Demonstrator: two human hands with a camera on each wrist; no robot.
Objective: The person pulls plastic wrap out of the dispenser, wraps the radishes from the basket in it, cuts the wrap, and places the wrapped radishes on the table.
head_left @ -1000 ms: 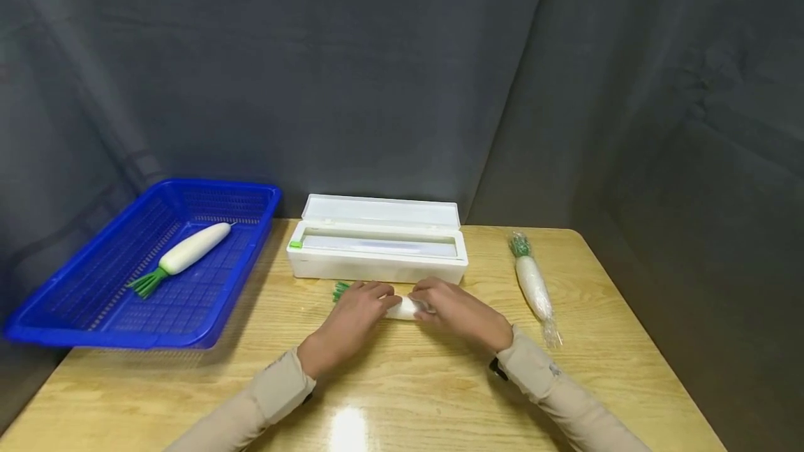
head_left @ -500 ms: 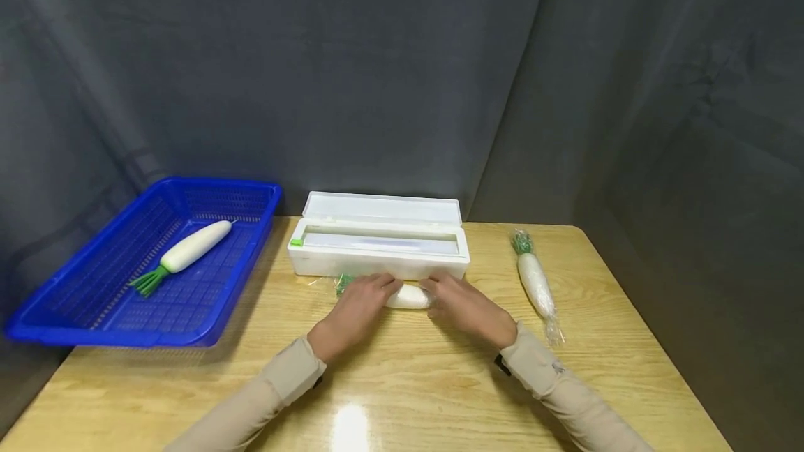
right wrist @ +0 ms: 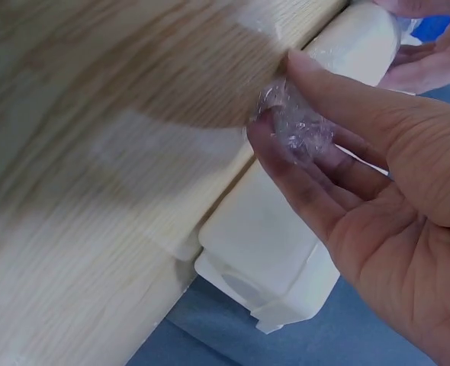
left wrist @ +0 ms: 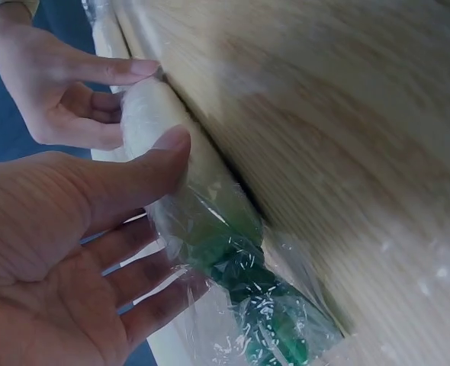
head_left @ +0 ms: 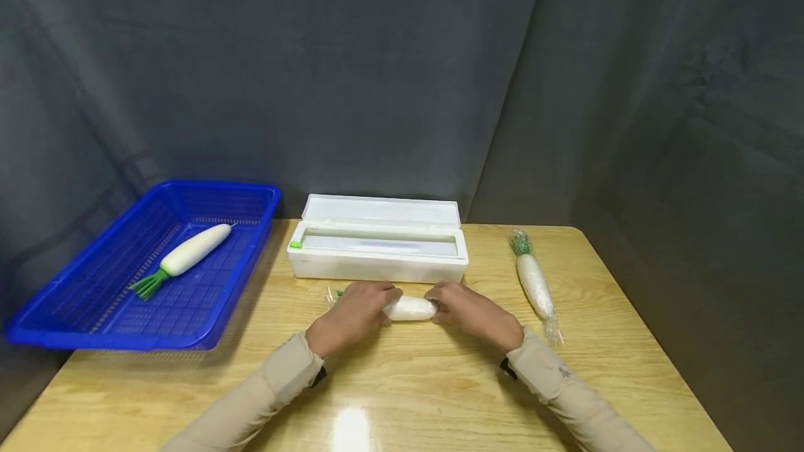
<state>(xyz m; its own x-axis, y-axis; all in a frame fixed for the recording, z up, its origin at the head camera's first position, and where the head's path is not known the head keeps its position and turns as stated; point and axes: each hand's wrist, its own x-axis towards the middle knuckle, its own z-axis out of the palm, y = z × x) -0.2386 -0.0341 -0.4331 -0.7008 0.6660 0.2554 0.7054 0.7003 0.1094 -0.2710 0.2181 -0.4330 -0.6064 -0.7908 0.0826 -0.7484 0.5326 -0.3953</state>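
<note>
A white radish (head_left: 410, 308) in clear plastic wrap lies crosswise on the table, in front of a white cling film box (head_left: 377, 268). My left hand (head_left: 355, 316) holds it near the leafy end; in the left wrist view the thumb lies along the radish and the fingers reach round its other side. The green leaves (left wrist: 267, 320) show through loose, crinkled film beyond that hand. At the tip end my right hand (head_left: 472, 316) pinches a gathered bunch of plastic wrap (right wrist: 297, 122) between thumb and fingers.
A blue basket (head_left: 213, 330) at the left contains an unwrapped radish (head_left: 195, 250) with green leaves. Another wrapped radish (head_left: 535, 284) lies on the right of the table (head_left: 427, 396). The box's lid (head_left: 382, 212) stands raised at the back, before a dark curtain (head_left: 352, 75).
Both hands and the radish moved slightly toward the box, then back toward the person. The left hand now covers more of the leaves, and the right hand has shifted a little right.
</note>
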